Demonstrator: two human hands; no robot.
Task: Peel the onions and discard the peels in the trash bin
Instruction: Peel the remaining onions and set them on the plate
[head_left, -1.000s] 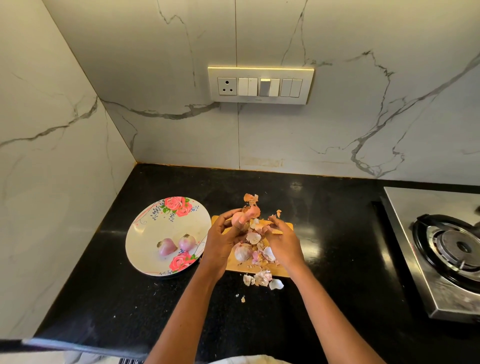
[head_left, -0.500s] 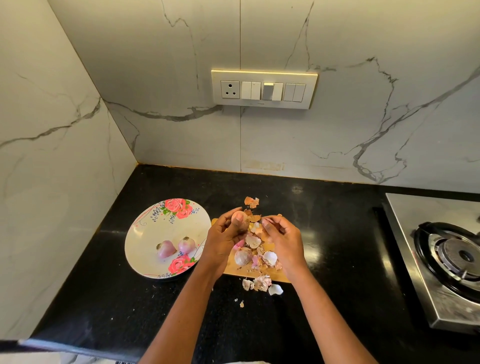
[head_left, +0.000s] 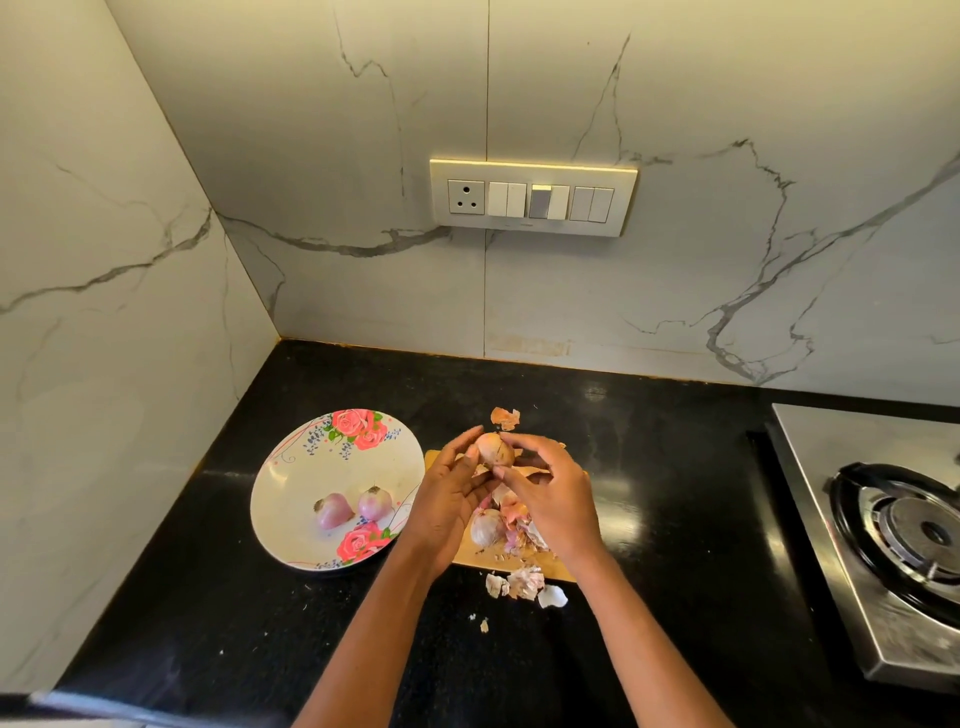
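Since a second ago, the small pinkish onion (head_left: 494, 449) has lost its peel flap; left hand (head_left: 451, 496) cradles it, right hand (head_left: 553, 493) pinches. Peel downward, steadily.

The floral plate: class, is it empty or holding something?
Holding something: two small peeled onions lie on the floral plate.

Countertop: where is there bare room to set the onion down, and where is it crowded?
Bare black countertop lies between the cutting board and the stove, and behind the floral plate toward the wall. The board is crowded with peels and another onion.
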